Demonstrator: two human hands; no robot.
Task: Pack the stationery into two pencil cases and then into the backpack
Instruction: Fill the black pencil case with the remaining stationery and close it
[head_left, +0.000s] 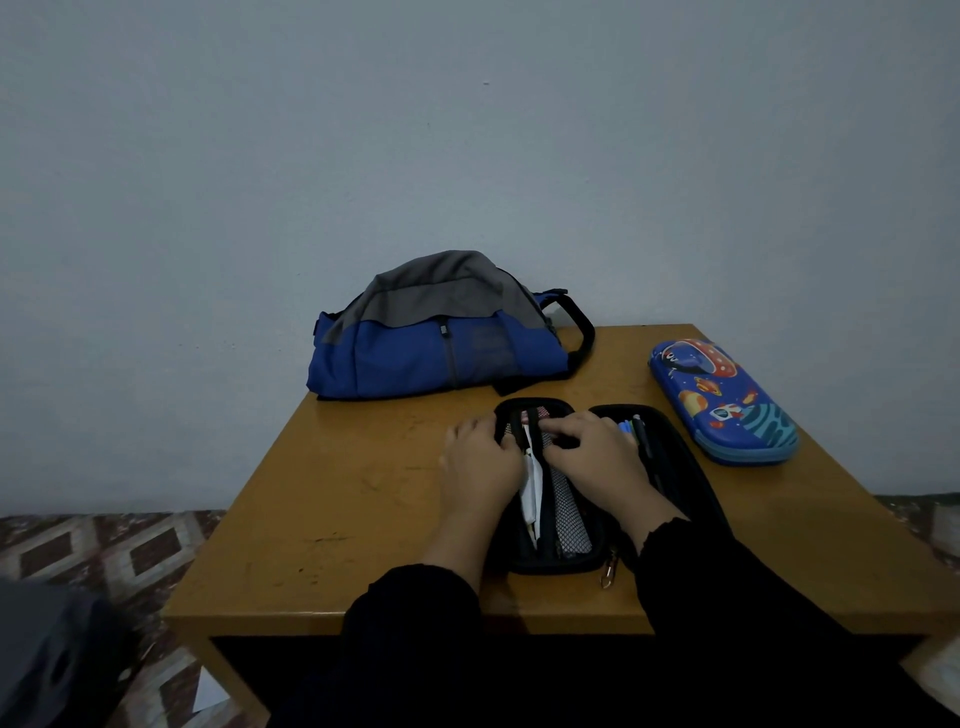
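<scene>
A black pencil case (675, 467) lies open flat on the wooden table (337, 493). Its left half has a mesh pocket (569, 509) with a white item (532, 488) tucked along it. The right half holds pens (636, 428), blue and dark. My left hand (478, 462) rests on the left half's edge, fingers curled onto the mesh pocket's top. My right hand (592, 447) lies across the middle, fingertips pinching at the pocket's top near the white item. A closed blue space-print pencil case (722, 400) lies at the right. A blue and grey backpack (441, 332) sits at the table's back.
A keyring clip (609, 574) hangs from the black case's near end. The table's near edge runs just below my sleeves. A patterned tiled floor (104, 551) lies left of the table, and a plain wall stands behind.
</scene>
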